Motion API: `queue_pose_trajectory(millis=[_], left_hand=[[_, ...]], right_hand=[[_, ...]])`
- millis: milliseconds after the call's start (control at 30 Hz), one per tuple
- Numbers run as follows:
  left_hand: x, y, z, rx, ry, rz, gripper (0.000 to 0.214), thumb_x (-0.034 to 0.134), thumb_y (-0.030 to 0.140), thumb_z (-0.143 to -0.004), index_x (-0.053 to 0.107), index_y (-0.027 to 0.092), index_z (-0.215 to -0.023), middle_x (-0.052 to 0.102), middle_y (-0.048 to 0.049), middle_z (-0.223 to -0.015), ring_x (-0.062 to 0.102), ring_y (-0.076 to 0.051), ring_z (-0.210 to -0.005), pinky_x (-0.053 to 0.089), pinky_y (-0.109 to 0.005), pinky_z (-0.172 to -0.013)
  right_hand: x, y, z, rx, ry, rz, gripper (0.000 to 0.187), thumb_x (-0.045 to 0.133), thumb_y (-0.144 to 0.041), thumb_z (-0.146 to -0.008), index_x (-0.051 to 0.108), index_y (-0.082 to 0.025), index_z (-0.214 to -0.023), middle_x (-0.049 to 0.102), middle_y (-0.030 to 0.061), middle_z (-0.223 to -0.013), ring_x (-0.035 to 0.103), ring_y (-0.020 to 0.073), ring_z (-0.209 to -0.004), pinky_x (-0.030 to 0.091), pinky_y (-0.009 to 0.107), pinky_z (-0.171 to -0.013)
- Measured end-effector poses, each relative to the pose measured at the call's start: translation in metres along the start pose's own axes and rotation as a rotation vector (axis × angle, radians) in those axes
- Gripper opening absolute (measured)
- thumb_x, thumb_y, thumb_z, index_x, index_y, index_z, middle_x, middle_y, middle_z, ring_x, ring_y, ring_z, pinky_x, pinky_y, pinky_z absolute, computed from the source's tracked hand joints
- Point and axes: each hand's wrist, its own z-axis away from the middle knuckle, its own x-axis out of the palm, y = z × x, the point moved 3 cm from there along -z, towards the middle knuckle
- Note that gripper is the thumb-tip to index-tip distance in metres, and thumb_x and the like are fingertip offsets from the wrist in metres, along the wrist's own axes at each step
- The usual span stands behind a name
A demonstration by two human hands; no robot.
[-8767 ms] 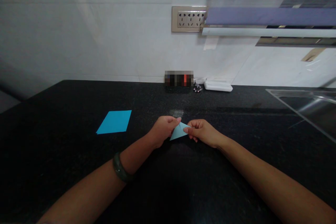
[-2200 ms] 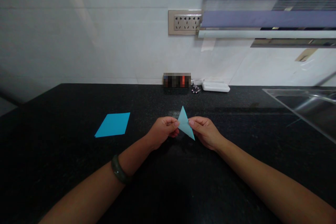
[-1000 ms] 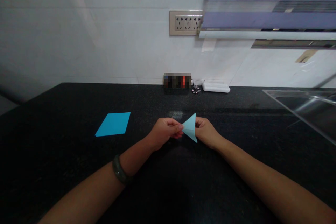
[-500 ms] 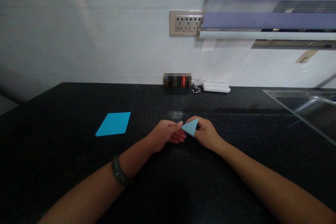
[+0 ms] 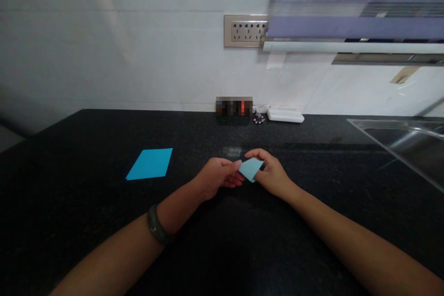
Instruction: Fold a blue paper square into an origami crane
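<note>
A small folded piece of light blue paper (image 5: 250,169) is held between my two hands, above the dark countertop (image 5: 222,245). My left hand (image 5: 222,175) pinches its left corner between thumb and fingers. On the paper's other side, my right hand (image 5: 272,173) grips the edge, with the thumb in front and the forefinger curved over the top. The piece looks roughly diamond-shaped from here. Sheets of brighter blue paper (image 5: 150,164) lie flat on the counter to the left, apart from both hands.
Along the wall sit a blurred-out dark box (image 5: 234,107), a beaded string (image 5: 258,119) and a white oblong object (image 5: 285,115). A metal sink (image 5: 416,143) is set into the counter at right. A socket panel (image 5: 247,31) and a purple blind (image 5: 357,4) are above.
The folded paper has gone from a triangular outline to a wider diamond one. My right forefinger has lifted slightly above it; my left hand has barely moved.
</note>
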Motion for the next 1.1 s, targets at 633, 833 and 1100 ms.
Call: queue_pose_trajectory(millis=[633,833,1100], left_hand=[[-0.006,0.008,0.002,0.292,0.332,-0.108,0.029,0.056,0.041,-0.069,0.059,0.011,-0.067,0.061,-0.004,-0.06,0.056,-0.011,-0.055,0.044,-0.023,-0.055],[-0.002,0.005,0.001,0.255,0.223,-0.163,0.026,0.057,0.037,-0.068,0.06,0.011,-0.072,0.063,-0.0055,-0.067,0.057,-0.011,-0.057,0.044,-0.023,-0.055],[0.003,0.001,0.001,0.22,0.103,-0.157,0.022,0.062,0.032,-0.064,0.057,0.011,-0.065,0.062,-0.0044,-0.063,0.056,-0.01,-0.056,0.042,-0.022,-0.054]], right_hand=[[0.009,0.004,0.002,0.245,0.046,-0.559,0.039,0.06,-0.039,-0.067,0.048,-0.018,-0.098,0.053,-0.0005,-0.068,0.048,0.0082,-0.049,0.042,0.021,-0.041],[0.004,0.003,0.001,0.13,0.116,-0.415,0.041,0.063,-0.026,-0.064,0.044,-0.019,-0.1,0.055,-0.0004,-0.075,0.049,0.008,-0.056,0.038,0.018,-0.043],[0.008,-0.009,0.003,0.083,0.085,-0.427,0.041,0.065,-0.025,-0.062,0.046,-0.019,-0.098,0.059,0.0007,-0.079,0.053,0.0105,-0.064,0.041,0.023,-0.058]])
